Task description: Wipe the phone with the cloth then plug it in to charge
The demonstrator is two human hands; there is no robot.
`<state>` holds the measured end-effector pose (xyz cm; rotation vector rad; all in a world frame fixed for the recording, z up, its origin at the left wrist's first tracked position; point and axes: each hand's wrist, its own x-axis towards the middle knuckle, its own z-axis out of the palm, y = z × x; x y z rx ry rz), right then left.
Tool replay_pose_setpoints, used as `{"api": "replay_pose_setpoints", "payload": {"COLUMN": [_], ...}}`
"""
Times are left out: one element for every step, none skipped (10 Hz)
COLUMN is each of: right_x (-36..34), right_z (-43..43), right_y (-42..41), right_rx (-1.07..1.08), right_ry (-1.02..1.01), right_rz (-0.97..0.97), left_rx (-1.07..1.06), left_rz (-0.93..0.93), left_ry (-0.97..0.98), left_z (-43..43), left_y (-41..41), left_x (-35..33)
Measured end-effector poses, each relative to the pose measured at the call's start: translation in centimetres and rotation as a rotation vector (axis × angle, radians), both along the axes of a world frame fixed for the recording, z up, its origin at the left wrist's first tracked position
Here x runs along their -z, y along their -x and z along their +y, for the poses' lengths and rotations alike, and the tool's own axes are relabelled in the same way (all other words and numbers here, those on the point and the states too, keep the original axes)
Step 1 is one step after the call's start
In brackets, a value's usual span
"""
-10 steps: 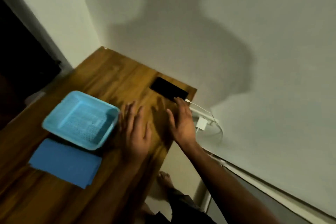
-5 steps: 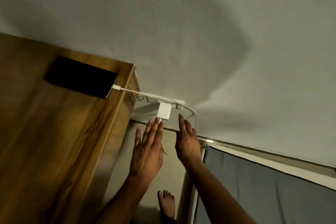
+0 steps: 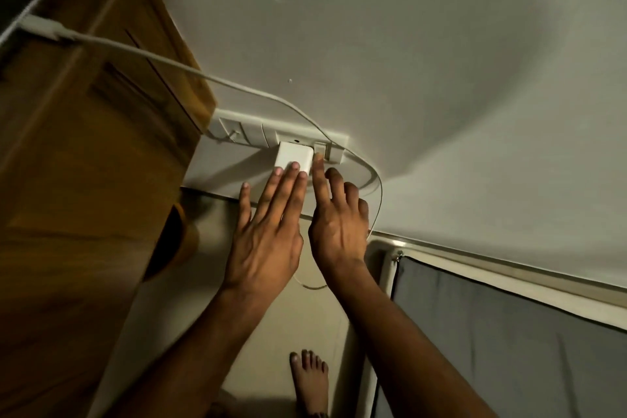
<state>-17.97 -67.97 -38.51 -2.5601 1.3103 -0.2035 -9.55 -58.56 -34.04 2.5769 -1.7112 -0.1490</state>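
The black phone (image 3: pixel 17 0) lies at the top left on the wooden table (image 3: pixel 84 132), partly cut off by the frame edge. A white cable (image 3: pixel 190 69) runs from its end to a white charger block (image 3: pixel 293 156) plugged into the wall socket panel (image 3: pixel 271 132). My left hand (image 3: pixel 268 231) is flat with fingers apart, its fingertips resting on the charger block. My right hand (image 3: pixel 337 217) is beside it, index finger stretched out and touching a switch (image 3: pixel 319 149) on the panel. The cloth is out of view.
A slack loop of cable (image 3: pixel 375 187) hangs right of the socket panel. A grey panel (image 3: pixel 509 343) stands low on the right along the wall. My bare foot (image 3: pixel 310 380) is on the floor below my hands.
The view has swung right and down toward the socket. Both hands left the table and reached to the wall; the left now touches the charger block, the right index finger the switch.
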Motion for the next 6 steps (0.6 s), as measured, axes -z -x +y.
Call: {"api": "replay_pose_setpoints", "payload": {"right_x": [0.6,0.9,0.2,-1.6,-4.2,-8.9], "right_z": [-0.4,-0.4,0.1,1.1,1.9,3.0], "right_y": [-0.3,-0.5,-0.4,0.3,1.3,2.2], "right_rx": [-0.001,0.000,0.018,0.027,0.032,0.035], "right_ry": [-0.001,-0.006,-0.034,-0.024,0.004,0.042], "right_rz": [0.019,0.011,-0.016,-0.026,-0.057,-0.110], "left_rx": [0.009,0.013,0.013,-0.012,-0.034,-0.053], "left_rz": [-0.011,-0.014,-0.012,-0.013,0.010,0.020], "left_ry": [0.023,0.032,0.022,0.024,0.041,0.111], "left_z": [0.0,0.0,-0.1,0.3,0.7,1.1], "left_y": [0.0,-0.1,-0.1,0.1,0.3,1.2], "left_x": [0.6,0.9,0.7,-0.8,-3.4,-8.1]}}
